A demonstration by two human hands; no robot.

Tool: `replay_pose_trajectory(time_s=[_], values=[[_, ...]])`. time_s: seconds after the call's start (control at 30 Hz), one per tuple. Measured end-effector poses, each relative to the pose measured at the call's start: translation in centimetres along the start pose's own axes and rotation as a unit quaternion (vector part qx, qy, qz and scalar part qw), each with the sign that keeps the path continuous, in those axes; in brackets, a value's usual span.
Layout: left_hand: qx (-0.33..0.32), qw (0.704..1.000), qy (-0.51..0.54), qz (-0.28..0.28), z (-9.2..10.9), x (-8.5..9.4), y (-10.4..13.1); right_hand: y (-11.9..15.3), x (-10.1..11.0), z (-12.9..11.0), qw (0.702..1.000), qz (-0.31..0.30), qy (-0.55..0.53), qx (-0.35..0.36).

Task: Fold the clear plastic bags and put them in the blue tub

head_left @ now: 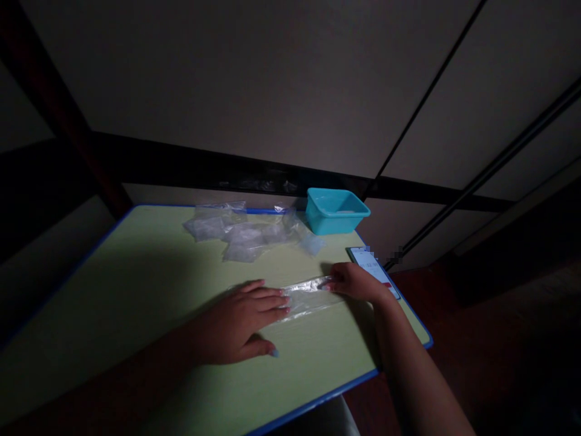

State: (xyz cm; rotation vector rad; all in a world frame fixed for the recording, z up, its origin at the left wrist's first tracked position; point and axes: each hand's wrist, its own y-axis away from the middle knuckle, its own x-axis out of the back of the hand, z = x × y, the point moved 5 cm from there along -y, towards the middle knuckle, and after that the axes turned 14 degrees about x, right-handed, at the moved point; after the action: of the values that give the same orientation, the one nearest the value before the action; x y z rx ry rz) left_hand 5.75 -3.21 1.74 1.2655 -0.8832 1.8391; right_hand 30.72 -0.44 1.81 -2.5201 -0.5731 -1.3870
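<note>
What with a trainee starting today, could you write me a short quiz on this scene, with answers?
1. Multiple choice: what colour is the edging of the table?
a) red
b) blue
c) white

2. True or false: the phone lies nearer the right hand than the left hand.

3. Fill in the missing word: the left hand's fingers lie flat on one end of the clear plastic strip, while the ____ hand has its grip on the other end.

Key: 1. b; 2. true; 3. right
</note>
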Motion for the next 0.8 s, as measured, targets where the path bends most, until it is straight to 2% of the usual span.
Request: replay_pose_trajectory(time_s=[0.17,0.37,0.6,0.8], values=[[-0.002,1.000,-0.012,-0.001,0.23,-0.03,-0.03,0.12,-0.17,0.13,0.999,-0.004,-0.047,0.003],[-0.002,1.000,-0.018,0.015,0.38,0.01,-0.11,0.14,0.15,-0.23,0.988,0.046,-0.145,0.006],[0.007,0.999,-0.032,0.006,0.42,-0.23,-0.09,-0.05,-0.29,0.29,0.951,0.094,-0.294,-0.009],[0.010,1.000,-0.026,0.003,0.45,-0.09,0.00,-0.25,0.40,-0.64,0.921,0.127,-0.369,-0.005]])
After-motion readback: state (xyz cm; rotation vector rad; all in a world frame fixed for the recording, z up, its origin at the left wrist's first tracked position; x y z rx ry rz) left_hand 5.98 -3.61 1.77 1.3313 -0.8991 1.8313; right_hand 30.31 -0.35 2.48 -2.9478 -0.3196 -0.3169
